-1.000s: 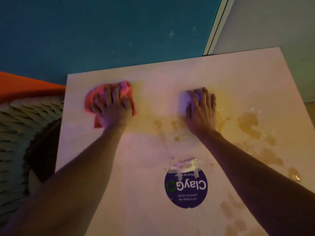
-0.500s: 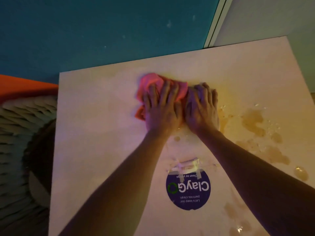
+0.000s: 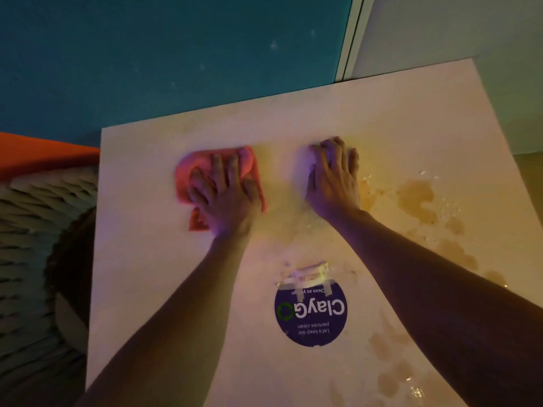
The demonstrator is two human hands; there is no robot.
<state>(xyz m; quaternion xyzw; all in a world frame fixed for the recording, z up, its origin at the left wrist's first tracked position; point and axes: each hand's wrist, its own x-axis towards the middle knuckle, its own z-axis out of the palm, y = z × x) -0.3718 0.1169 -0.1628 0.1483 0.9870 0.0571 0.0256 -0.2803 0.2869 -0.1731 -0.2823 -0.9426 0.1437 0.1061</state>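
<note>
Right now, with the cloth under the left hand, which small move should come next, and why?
Probably sweep the pink cloth under the left hand to the right, towards the brown puddles, with the right hand lifted clear. The cloth sits on a part of the table that looks dry, while the puddles lie beyond the right hand, unwiped.

Pink-red cloth [image 3: 188, 177], crumpled and bunched, lay up and left of the round purple sticker [image 3: 311, 314], pressed under the left hand [image 3: 226, 198], a corner poking out, brownish spilled liquid [image 3: 417, 198] pooled up and right of the sticker
</note>
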